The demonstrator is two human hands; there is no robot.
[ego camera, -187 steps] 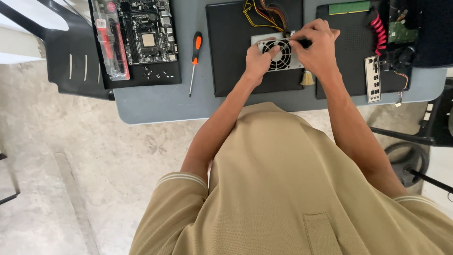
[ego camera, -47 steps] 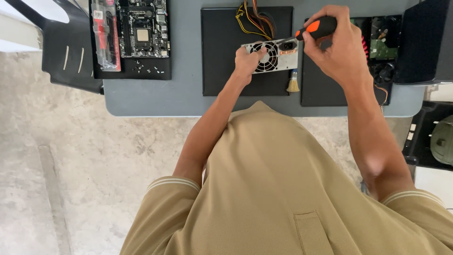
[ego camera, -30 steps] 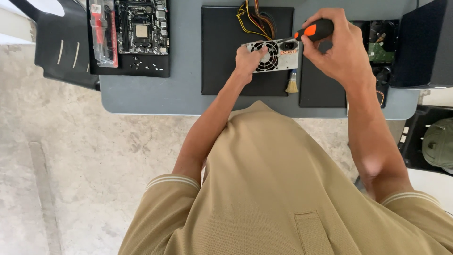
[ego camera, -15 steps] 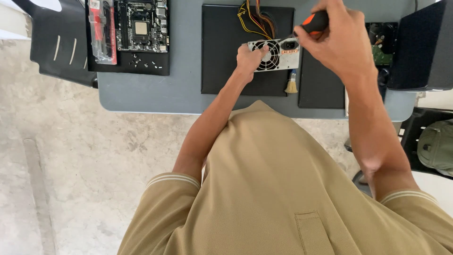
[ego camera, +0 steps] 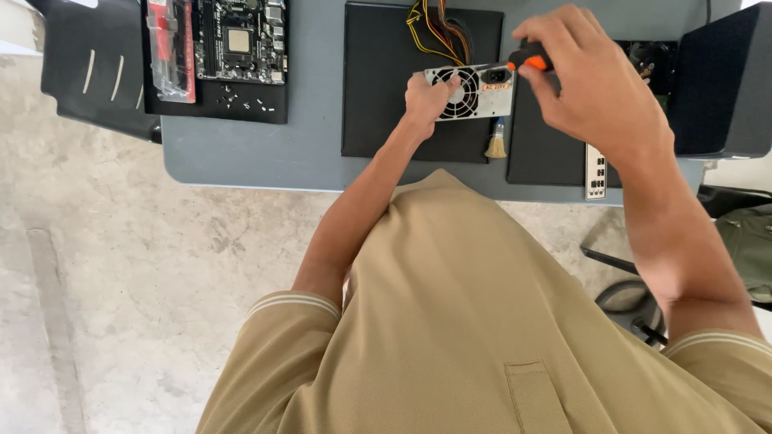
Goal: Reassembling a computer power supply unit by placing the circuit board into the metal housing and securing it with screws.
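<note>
Small orange-bordered label point(ego camera: 496, 86) on power supply point(ego camera: 474, 92) face; red-and-clear package point(ego camera: 169, 48) beside motherboard point(ego camera: 241, 40)

open strip: bare grey table point(ego camera: 314, 96) between motherboard point(ego camera: 241, 40) and black mat point(ego camera: 386, 120)
front edge: free near left
right side: blocked by black case point(ego camera: 720, 80)
beside power supply point(ego camera: 470, 90): small brush point(ego camera: 496, 143), metal i/o plate point(ego camera: 596, 170)
</note>
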